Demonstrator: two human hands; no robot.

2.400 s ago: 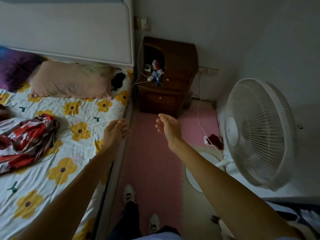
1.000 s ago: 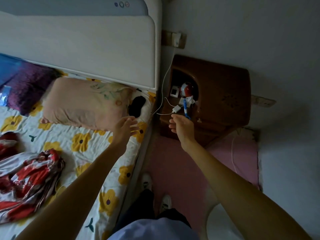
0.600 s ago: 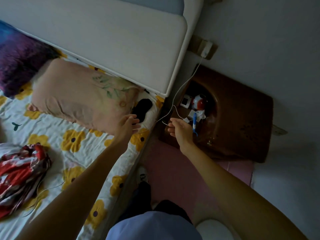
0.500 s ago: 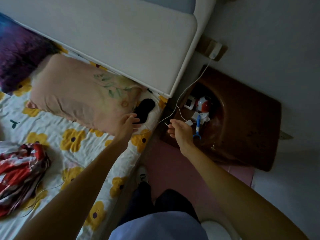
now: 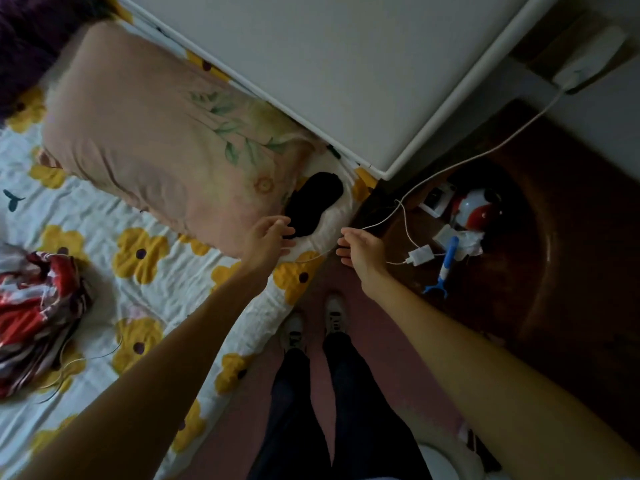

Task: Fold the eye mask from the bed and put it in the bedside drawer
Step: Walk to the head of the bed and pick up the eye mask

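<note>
A black eye mask lies flat on the bed's top right corner, beside a pink pillow. My left hand is open, its fingertips at the mask's lower edge. My right hand is open just right of the mask, over the bed's edge, with a white charging cable running past its fingers. The dark wooden bedside table stands to the right; its drawer front is hidden from this angle.
On the table's shelf lie a white charger, a blue-handled tool, a red and white toy and a small white box. The white headboard rises behind. A red patterned cloth lies at left.
I have walked up to the bed's head; the view now looks straight down. Both hands have closed in on the eye mask, the left one reaching its edge.
</note>
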